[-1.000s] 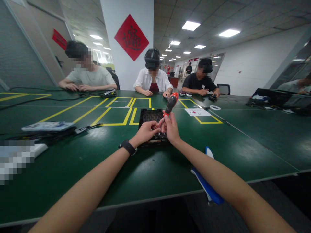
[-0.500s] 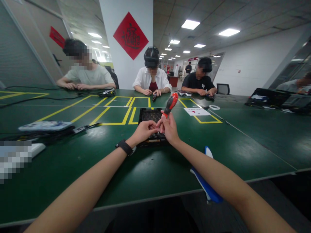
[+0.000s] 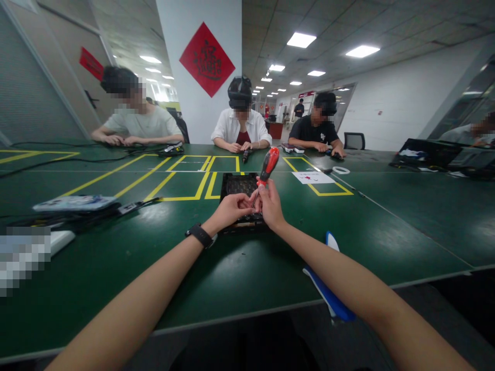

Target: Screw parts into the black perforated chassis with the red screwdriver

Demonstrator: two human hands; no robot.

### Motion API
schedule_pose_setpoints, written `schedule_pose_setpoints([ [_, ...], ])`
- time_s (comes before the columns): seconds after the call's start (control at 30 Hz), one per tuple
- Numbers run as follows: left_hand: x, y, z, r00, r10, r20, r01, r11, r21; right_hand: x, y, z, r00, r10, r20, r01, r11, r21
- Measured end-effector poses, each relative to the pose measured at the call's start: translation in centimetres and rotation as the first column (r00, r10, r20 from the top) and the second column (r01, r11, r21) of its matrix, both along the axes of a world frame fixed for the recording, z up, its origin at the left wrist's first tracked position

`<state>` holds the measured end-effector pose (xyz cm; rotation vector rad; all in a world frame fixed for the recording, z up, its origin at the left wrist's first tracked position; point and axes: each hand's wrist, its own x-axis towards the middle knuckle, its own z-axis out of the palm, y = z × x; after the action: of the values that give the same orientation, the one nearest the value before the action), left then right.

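The green table [image 3: 247, 278] is the largest thing, running far past the black case [image 3: 237, 184] on both sides; the case, the landmark here, lies on it straight ahead of the person, its upper side showing a dark, uneven interior. Beyond the case, across the table, sits a co-worker in a white shirt [image 3: 226, 125], hands well apart from this work. Nearer than the case and to its right, a blue-and-white object [image 3: 332, 299] lies at the table's edge, partly behind the right forearm; right of the case and a little farther off is a printed sheet [image 3: 314, 178]. The right hand [image 3: 273, 207] is above the case's right side, thumb and fingers closed around the lower part of a red-and-black screwdriver [image 3: 268, 166], which leans with its butt up and away and its shaft running down over the case. The left hand [image 3: 231, 210] comes in over the case's near left part, thumb and fingertips drawn together beside the shaft's lower end; I cannot tell whether they pinch the shaft, something tiny, or merely touch. The step in hand looks like guiding and steadying the driver's tip at the case. As I judge it, the next move calls for the shaft to be lined up truly, the left fingertips guiding lightly while the right hand controls turn and pressure. Smallest of all, the tip and whatever it meets are hidden by the fingers.
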<state>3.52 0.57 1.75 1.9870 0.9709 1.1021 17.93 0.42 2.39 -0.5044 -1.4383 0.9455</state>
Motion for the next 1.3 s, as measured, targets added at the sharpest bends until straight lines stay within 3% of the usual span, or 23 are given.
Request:
schedule_pose_setpoints([
  [0.47,-0.07,-0.07,0.03,0.993,-0.088,-0.074,0.091,0.995,0.036,0.17,0.53,-0.15,0.999,0.047,-0.015,-0.048,0.997,-0.062],
  [0.77,-0.22,0.26,-0.32,0.993,0.090,-0.076,-0.086,0.995,0.044,0.18,0.17,-0.09,1.000,0.007,-0.007,-0.007,0.999,-0.033],
  [1.3,-0.07,-0.06,-0.14,0.999,-0.001,-0.041,0.001,1.000,0.005,0.24,0.15,0.17,0.998,0.052,-0.030,-0.053,0.997,-0.059],
])
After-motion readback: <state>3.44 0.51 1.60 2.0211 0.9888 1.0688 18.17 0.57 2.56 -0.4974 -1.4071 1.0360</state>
